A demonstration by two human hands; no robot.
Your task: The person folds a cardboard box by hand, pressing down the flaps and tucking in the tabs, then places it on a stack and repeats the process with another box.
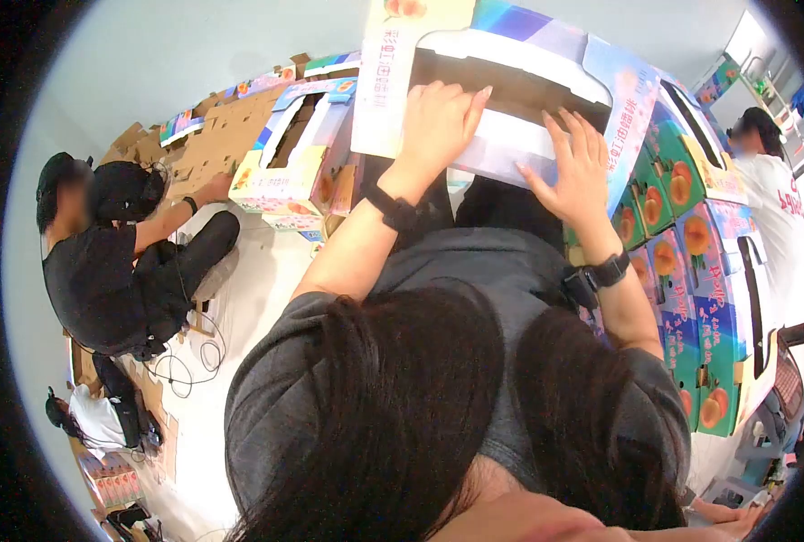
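Note:
A printed cardboard carton (510,152) with peach pictures and lettering is in front of my lap at the top middle, its long opening facing up. Its side flaps stand out to the left and right. My left hand (442,122) rests at the left part of the opening, fingers bent a little over the near edge and thumb apart. At the right part, my right hand (573,163) touches the same edge with spread fingers, its thumb against the near panel. Both hands are open. The fingertips partly cover the brown inside of the carton.
Stacked peach cartons (682,271) stand close on my right. Another carton (284,149) and flat brown cardboard (216,135) lie to the left. A person in black (94,262) sits there by cables (185,366). Someone in a white shirt (777,199) is behind the stack.

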